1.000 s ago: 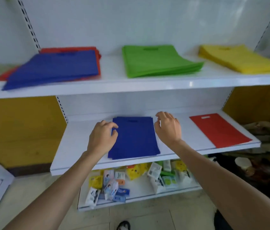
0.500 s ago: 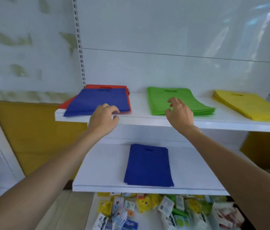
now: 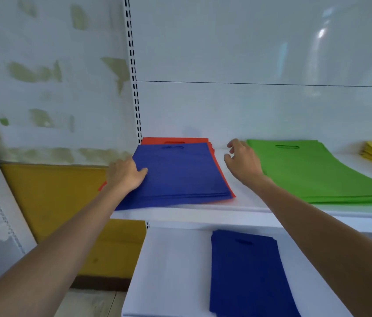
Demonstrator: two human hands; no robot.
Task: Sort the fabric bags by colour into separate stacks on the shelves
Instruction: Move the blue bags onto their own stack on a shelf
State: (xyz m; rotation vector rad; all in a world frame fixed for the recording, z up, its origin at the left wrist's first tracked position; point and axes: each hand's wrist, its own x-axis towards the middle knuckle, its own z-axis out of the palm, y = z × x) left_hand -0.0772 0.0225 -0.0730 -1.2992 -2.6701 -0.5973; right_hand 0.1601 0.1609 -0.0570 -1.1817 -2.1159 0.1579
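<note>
My left hand point(image 3: 126, 173) pinches the left edge of the blue bags point(image 3: 180, 175), which lie on the red bags point(image 3: 175, 140) on the upper shelf point(image 3: 203, 213). My right hand point(image 3: 242, 160) hovers loosely curled, holding nothing, over the bare strip before the green stack point(image 3: 317, 172).

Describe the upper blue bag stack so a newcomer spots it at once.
Find the upper shelf, left end by the slotted upright. The blue stack lies there on red bags, left hand at its edge. Unlike the lower blue stack, it has red showing beneath.
</note>
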